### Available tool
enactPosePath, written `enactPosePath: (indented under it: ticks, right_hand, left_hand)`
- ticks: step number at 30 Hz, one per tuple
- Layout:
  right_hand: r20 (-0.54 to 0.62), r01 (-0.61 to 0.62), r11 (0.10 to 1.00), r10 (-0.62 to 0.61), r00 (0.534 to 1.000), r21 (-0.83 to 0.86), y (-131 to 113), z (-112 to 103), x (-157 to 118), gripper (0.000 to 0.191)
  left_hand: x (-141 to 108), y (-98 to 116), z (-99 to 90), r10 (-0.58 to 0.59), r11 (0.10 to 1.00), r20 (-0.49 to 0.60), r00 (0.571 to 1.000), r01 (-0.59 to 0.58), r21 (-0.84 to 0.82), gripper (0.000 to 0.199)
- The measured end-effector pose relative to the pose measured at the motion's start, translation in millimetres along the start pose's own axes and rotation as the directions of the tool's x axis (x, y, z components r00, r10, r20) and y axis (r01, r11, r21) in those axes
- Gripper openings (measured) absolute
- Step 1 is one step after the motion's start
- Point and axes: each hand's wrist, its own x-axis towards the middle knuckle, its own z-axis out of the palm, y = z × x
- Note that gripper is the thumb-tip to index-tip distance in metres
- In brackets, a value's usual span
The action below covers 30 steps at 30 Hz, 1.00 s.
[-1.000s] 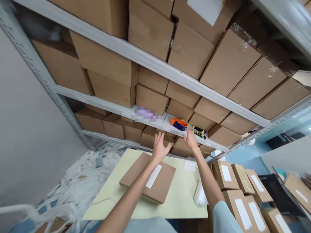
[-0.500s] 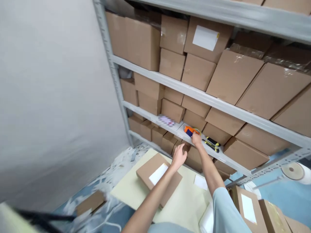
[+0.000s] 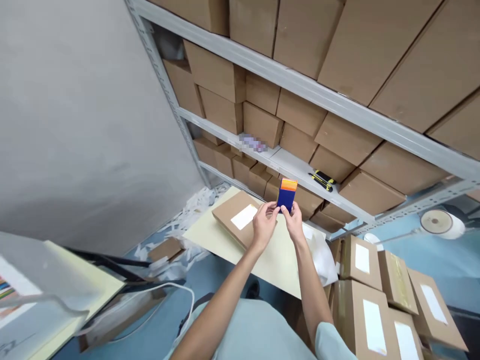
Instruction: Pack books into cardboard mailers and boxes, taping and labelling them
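Both my hands hold an orange and dark-blue tape dispenser [image 3: 287,194] in front of the shelf, its orange end pointing away from me. My left hand [image 3: 265,222] grips its lower left corner, with the thumb against the blue part. On the right side, my right hand [image 3: 294,220] is closed on the lower edge, its thumb on the near face. Below and left of the hands, a flat cardboard box [image 3: 234,212] with a white label [image 3: 243,217] lies on the pale yellow tabletop [image 3: 275,267].
Metal shelves [image 3: 300,82] packed with cardboard boxes stand in front. Two black-and-yellow cutters [image 3: 321,181] and a pixelated item [image 3: 252,142] lie on a lower shelf. Labelled boxes [image 3: 362,295] are stacked at right. White scraps [image 3: 187,225] litter the floor beside a grey wall [image 3: 82,115].
My right hand has brought the tape dispenser off the shelf toward me. My left hand has come to it and now holds it too. The view has tilted downward.
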Motion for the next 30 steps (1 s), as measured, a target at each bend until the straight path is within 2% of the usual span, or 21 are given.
enactPosePath:
  ticks: [4,8,10,14,15,17,20,22,26,30]
  right_hand:
    - [0.005,0.005,1.0,-0.006,1.0,0.026,-37.5,-5.9,-32.2,0.048]
    - [-0.016,0.025,0.999,-0.024,1.0,0.043,-62.9,12.5,-70.0,0.06]
    - [0.016,0.048,0.998,-0.049,0.999,0.051,-69.1,29.4,-94.9,0.063]
    - [0.201,0.046,0.998,-0.052,0.978,0.036,-74.9,63.3,-154.6,0.062]
    - [0.248,0.046,0.999,-0.049,0.968,0.017,-75.9,70.2,-169.7,0.059]
    - [0.324,0.057,0.998,-0.047,0.945,-0.02,-77.4,82.1,-197.8,0.053]
    - [0.42,0.07,0.996,-0.043,0.906,-0.051,-77.8,96.4,-233.0,0.049]
    - [0.485,0.08,0.994,-0.036,0.874,-0.07,-77.0,104.3,-252.2,0.047]
    - [0.631,0.103,0.991,-0.027,0.775,-0.083,-75.6,117.2,-285.4,0.044]
    - [0.758,0.115,0.988,0.007,0.652,-0.108,-76.0,125.7,-314.8,0.042]
  left_hand:
    - [-19.9,34.0,-25.9,0.12,0.993,0.164,0.979,-0.118,-0.024,0.024]
    - [-36.1,52.1,-68.4,0.187,0.981,0.252,0.949,-0.196,0.012,0.027]
    - [-44.6,59.2,-95.0,0.176,0.982,0.212,0.961,-0.186,0.025,0.03]
    - [-59.1,81.4,-159.7,0.135,0.99,0.024,0.991,-0.134,-0.032,0.043]
    - [-62.5,88.1,-177.9,0.138,0.99,0.017,0.99,-0.137,-0.029,0.044]
    - [-71.2,100.4,-214.8,0.157,0.987,0.079,0.984,-0.159,0.014,0.041]
    - [-93.5,112.0,-266.3,0.148,0.98,0.227,0.963,-0.173,0.094,0.046]
    - [-115.1,114.5,-295.7,0.115,0.982,0.269,0.956,-0.151,0.116,0.048]
    - [-165.5,110.2,-343.1,0.038,0.991,0.224,0.974,-0.066,0.117,0.045]
    - [-211.3,99.2,-377.3,-0.037,0.996,0.193,0.98,0.021,0.086,0.047]
